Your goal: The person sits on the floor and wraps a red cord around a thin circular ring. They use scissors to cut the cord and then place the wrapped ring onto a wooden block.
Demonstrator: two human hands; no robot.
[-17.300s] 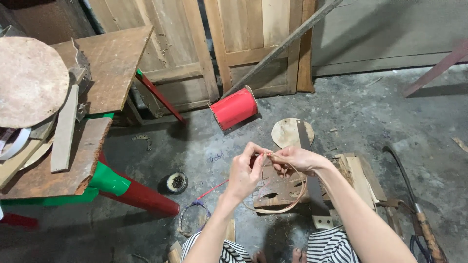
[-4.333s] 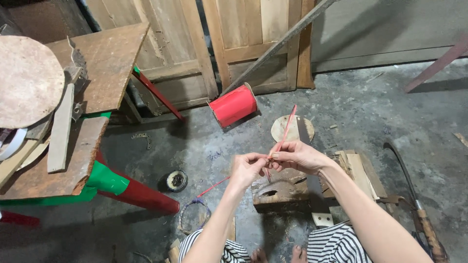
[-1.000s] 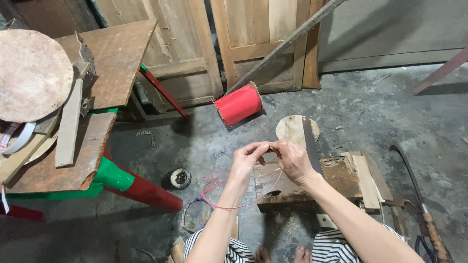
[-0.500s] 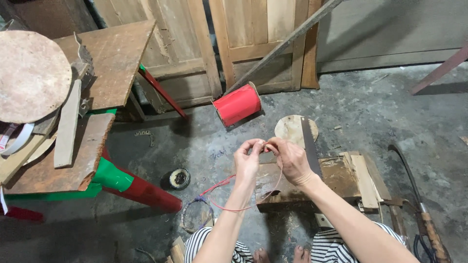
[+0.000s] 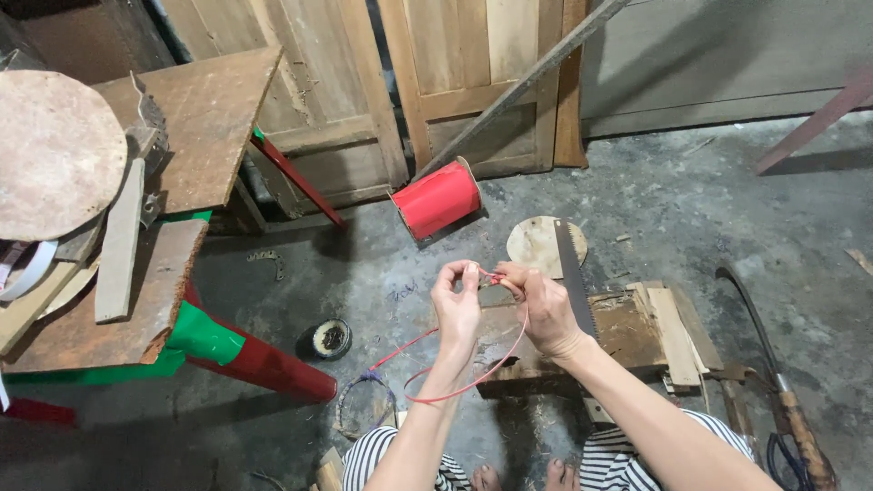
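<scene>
My left hand [image 5: 457, 303] and my right hand [image 5: 541, 305] are raised close together over a low wooden block [image 5: 627, 332]. Both pinch a thin red cord [image 5: 473, 385] between their fingertips. The cord hangs down in a loop below the hands and trails left toward the floor. A large red spool [image 5: 438, 198] lies on its side on the concrete floor beyond the hands. A hand saw blade [image 5: 573, 273] rests on the block beside my right hand, partly over a round wooden disc [image 5: 536, 245].
A worn wooden table [image 5: 182, 136] with a red and green leg [image 5: 245, 355] stands at the left, carrying a round board [image 5: 55, 155] and planks. A small dark reel [image 5: 331, 337] sits on the floor. Wooden door panels [image 5: 455, 82] back the scene. A curved-blade tool [image 5: 773, 382] lies at right.
The hands have stayed together while the red cord's hanging loop has dropped lower and swung right under the wrists. Earlier, a round woven piece sat under the hands; it is gone from view.
</scene>
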